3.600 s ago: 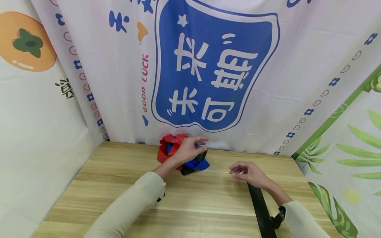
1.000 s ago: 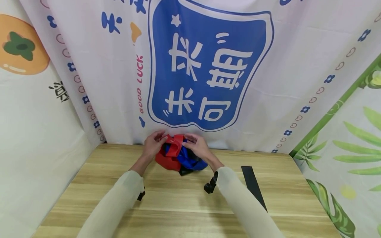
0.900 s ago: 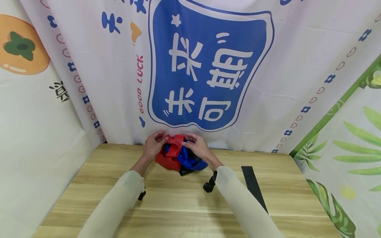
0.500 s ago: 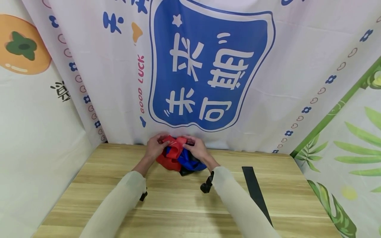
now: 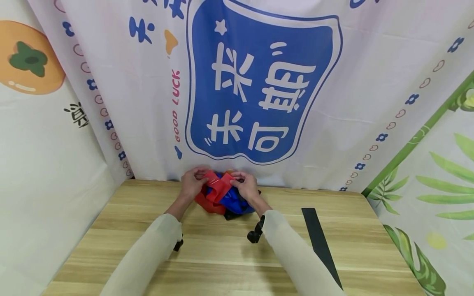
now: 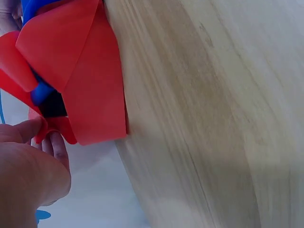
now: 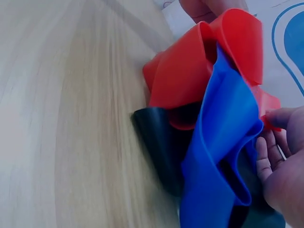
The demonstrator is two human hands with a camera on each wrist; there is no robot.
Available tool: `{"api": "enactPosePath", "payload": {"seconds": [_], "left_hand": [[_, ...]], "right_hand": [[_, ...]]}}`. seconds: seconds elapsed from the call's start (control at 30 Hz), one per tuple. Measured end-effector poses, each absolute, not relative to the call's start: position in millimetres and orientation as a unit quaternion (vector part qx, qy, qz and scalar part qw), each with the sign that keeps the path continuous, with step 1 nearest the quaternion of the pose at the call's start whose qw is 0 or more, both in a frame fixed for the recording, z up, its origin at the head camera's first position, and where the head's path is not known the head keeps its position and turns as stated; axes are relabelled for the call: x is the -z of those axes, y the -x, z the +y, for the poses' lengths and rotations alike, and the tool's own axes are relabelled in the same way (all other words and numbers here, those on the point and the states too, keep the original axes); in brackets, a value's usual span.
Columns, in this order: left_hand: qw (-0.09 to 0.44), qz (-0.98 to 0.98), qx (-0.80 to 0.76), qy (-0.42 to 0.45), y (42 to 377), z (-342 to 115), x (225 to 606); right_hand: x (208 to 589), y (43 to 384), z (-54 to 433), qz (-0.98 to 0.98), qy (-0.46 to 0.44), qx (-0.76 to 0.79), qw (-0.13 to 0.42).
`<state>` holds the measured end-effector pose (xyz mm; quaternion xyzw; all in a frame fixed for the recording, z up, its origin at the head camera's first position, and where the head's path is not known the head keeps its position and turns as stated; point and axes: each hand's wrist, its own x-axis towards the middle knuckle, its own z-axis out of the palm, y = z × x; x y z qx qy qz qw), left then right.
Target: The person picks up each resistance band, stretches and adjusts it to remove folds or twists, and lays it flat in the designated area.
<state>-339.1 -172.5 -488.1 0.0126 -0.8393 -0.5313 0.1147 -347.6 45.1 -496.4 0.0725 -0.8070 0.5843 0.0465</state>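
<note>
A tangled heap of flat rubber exercise bands lies at the table's back edge, against the curtain. On its left and top is the red band (image 5: pixel 218 188). To the right the blue band (image 7: pixel 221 114) stands up in folds, and a black band (image 7: pixel 156 147) shows beneath. My left hand (image 5: pixel 191 183) pinches the red band between thumb and fingers on the left. My right hand (image 5: pixel 247 187) pinches another part of the red band, seen at its fingertips in the right wrist view. Between both hands a red stretch with small white print is spread.
One black band (image 5: pixel 320 242) lies flat on the wooden table (image 5: pixel 218 259), right of my right forearm. A white printed curtain (image 5: pixel 155 123) hangs directly behind the heap. Other printed cloths bound the left and right sides.
Earlier my left hand was over the heap and my right hand was by the flat black band's far end. Both now hold the red band, whose top stretch has been drawn flatter.
</note>
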Motion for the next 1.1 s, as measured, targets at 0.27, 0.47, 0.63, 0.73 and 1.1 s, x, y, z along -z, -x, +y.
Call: {"api": "enactPosePath", "payload": {"seconds": [0.27,0.47,0.63,0.73,1.1], "left_hand": [[0.150,-0.818,0.556,-0.012,340,-182,481],[0.162,-0.803,0.573,-0.023,340,-190,480],[0.176,-0.801,0.571,-0.030,338,-197,476],[0.181,-0.803,0.566,-0.039,337,-201,473],[0.197,-0.774,0.595,-0.084,335,-220,465]], "right_hand": [[488,350,53,-0.755,-0.063,-0.650,0.062],[486,352,63,-0.718,-0.048,-0.692,0.061],[486,353,70,-0.684,-0.030,-0.726,0.060],[487,353,73,-0.677,-0.024,-0.733,0.062],[488,352,77,-0.650,-0.001,-0.755,0.081]]}}
